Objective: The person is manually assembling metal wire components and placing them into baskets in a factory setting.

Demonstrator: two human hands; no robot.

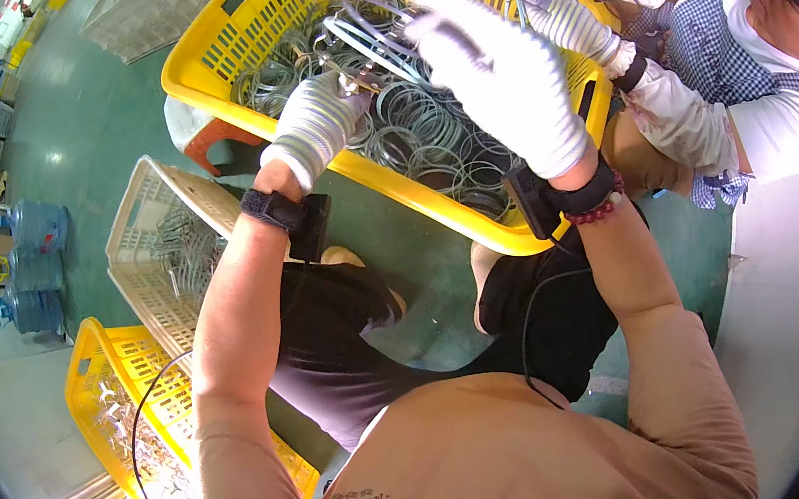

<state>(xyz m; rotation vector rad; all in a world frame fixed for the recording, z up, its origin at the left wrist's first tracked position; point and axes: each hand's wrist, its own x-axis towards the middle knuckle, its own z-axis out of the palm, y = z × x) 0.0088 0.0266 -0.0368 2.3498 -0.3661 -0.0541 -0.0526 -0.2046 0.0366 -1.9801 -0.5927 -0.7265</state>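
Both of my hands wear white knit gloves and are over a large yellow crate (379, 173) filled with thin metal rings (437, 149). My left hand (317, 124) is closed on a small shiny metal fitting (355, 82); its exact kind is partly hidden by the fingers. To the right, my right hand (503, 79) is raised above the rings, its fingers stretched out and a little blurred by motion. Just left of those fingers, several pale grey loops (378, 45) stand up from the pile; whether they touch the hand I cannot tell.
A co-worker's striped gloved hand (572, 23) reaches over the crate's right rim. At my left stand a beige crate (155, 267) of metal parts and a yellow crate (93, 376) of small pieces. An orange-legged stool (203, 139) is by the ring crate. Cables hang from my wrists.
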